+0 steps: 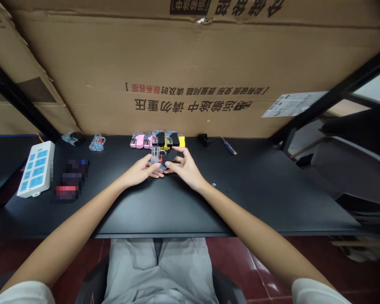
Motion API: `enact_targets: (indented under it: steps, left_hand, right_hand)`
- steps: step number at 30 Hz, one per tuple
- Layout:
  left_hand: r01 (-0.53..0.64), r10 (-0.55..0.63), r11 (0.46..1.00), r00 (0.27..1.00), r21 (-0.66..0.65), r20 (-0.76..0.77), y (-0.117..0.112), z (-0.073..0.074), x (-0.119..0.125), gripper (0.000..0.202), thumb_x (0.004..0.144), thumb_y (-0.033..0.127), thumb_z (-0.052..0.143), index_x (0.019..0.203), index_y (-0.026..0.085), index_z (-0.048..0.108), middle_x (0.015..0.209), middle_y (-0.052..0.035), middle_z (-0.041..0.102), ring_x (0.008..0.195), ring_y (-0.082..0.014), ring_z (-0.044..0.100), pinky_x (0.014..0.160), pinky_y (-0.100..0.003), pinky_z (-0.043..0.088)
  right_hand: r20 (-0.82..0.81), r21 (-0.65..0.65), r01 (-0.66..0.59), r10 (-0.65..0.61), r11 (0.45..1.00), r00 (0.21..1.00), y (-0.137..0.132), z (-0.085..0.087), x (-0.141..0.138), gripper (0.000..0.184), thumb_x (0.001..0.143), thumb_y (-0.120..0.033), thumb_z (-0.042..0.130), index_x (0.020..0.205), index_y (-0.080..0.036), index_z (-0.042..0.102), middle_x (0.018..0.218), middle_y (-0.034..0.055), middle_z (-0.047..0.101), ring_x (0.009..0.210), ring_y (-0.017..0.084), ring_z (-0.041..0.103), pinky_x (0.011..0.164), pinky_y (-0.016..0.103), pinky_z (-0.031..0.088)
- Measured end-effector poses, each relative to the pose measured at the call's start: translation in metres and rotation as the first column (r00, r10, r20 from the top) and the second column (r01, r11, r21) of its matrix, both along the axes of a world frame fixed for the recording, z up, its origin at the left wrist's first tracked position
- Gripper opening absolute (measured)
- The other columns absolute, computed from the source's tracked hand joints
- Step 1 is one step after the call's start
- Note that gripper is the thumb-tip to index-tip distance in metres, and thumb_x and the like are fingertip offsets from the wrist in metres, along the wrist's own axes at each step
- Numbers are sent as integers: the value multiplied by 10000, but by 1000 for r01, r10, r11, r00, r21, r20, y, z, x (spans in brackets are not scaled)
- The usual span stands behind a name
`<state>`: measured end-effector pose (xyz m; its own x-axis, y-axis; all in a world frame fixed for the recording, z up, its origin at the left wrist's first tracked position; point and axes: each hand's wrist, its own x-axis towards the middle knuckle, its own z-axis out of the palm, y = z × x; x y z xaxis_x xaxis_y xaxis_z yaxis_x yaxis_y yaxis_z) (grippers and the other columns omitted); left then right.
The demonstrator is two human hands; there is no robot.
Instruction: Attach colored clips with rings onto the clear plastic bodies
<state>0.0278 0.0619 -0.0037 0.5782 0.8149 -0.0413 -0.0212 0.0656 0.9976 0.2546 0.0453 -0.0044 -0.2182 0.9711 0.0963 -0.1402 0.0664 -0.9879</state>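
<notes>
Both my hands hold one small see-through and black plastic device [156, 155] just above the table, with red and blue parts showing inside it. My left hand [141, 171] pinches its see-through side between thumb and fingers. On the black side, my right hand [188, 169] grips with the thumb in front and the index finger along the top. Right behind it, several similar devices stand in a row, among them a pink one [137, 140], a black one [175, 138] and a yellow one [182, 142]. My fingers hide part of the held device.
At the left lie a white power strip [36, 169], a pixelated dark object [71, 179] and two see-through pieces [97, 142]. To the right are a black part [203, 139], a screwdriver [229, 146] and a tiny white bit [214, 184]. A cardboard wall [190, 55] closes off the black table's [256, 190] back.
</notes>
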Motion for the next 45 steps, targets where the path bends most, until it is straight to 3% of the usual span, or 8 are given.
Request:
enact_targets:
  steps: [14, 29, 36, 45]
  left_hand:
    - [-62, 62, 998, 998, 15, 8, -1, -4, 3, 573, 918, 642, 800, 1147, 162, 586, 953, -128, 830, 865, -257, 849, 829, -403, 699]
    - [-88, 90, 993, 996, 75, -14, -3, -5, 4, 553, 932, 643, 782, 1131, 165, 589, 893, -112, 825, 823, -258, 850, 780, -381, 706]
    - [-80, 82, 993, 996, 86, -28, -3, -5, 4, 556, 931, 649, 777, 1133, 164, 593, 884, -106, 827, 827, -255, 850, 787, -377, 705]
    - [-13, 16, 996, 999, 85, -40, -3, 0, 1, 539, 938, 638, 780, 1144, 174, 599, 930, -111, 826, 833, -246, 844, 780, -362, 685]
  right_hand:
    - [42, 90, 43, -46, 995, 998, 0, -9, -4, 766, 839, -542, 896, 1378, -289, 414, 939, -31, 678, 713, 183, 762, 764, 440, 718]
    - [73, 69, 68, -73, 995, 995, -2, -7, -8, 822, 804, -632, 890, 1358, -285, 391, 1025, 16, 732, 699, 190, 780, 749, 444, 722]
    - [72, 63, 57, -61, 996, 996, -3, -6, -8, 810, 792, -606, 905, 1330, -286, 391, 1002, 7, 727, 712, 193, 773, 740, 428, 711]
    - [82, 54, -6, 2, 999, 997, -3, 2, -4, 770, 834, -531, 892, 1431, -276, 478, 963, 10, 723, 791, 209, 761, 716, 388, 693]
